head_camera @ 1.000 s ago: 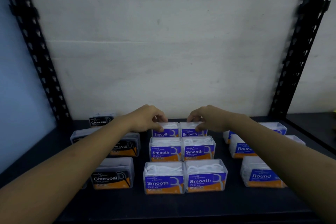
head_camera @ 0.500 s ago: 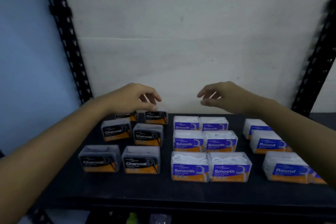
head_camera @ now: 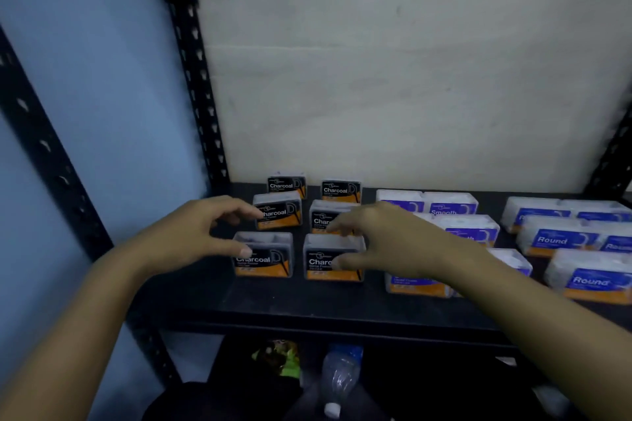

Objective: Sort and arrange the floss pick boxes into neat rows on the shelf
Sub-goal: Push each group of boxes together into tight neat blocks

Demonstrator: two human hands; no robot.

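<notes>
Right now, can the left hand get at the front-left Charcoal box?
Probably yes. The left hand hovers open just left of the front-left Charcoal box, and nothing stands between them on the shelf.

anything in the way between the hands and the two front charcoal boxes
Nothing visible. The left hand is open right beside the front left charcoal box, and the right hand is open right at the front right charcoal box.
</notes>
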